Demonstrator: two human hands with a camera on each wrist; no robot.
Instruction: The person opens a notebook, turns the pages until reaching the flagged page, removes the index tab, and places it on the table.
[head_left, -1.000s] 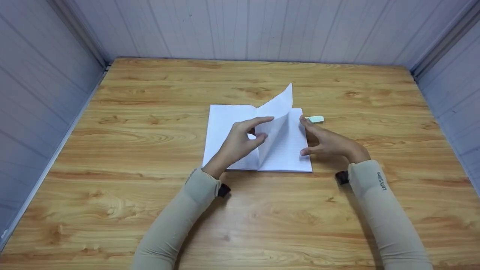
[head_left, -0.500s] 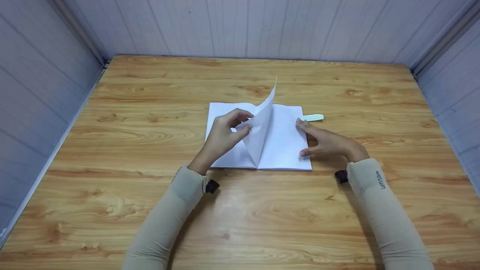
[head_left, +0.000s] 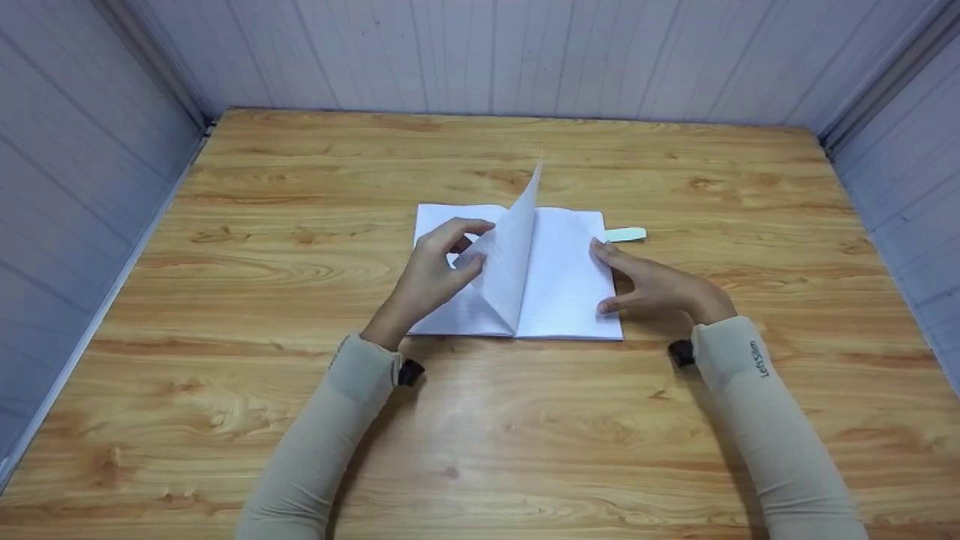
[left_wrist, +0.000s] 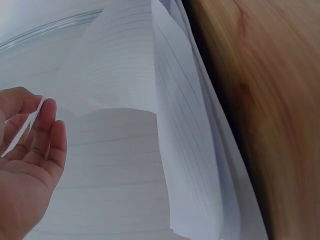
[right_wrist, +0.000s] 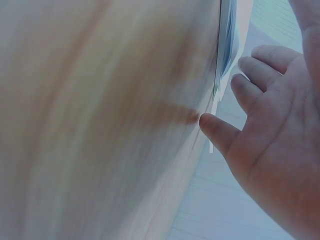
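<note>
An open notebook with white lined pages lies on the table in the head view. One of its pages stands up from the spine, curving toward the left. My left hand pinches that page's outer edge above the left half, and in the left wrist view the thin paper edge shows between the fingers of the hand. On the notebook's right edge my right hand rests its fingertips, with thumb and fingers spread. Beyond these fingertips a pale green paper strip sticks out past the right edge.
The wood-grain table stretches around the notebook on all sides. Pale panelled walls enclose it at the back, left and right. Dark wrist cameras sit under both light sleeves.
My left hand has moved left and drawn the raised page over from the right side. The right hand has stayed at the right edge, and the green strip shows more fully.
</note>
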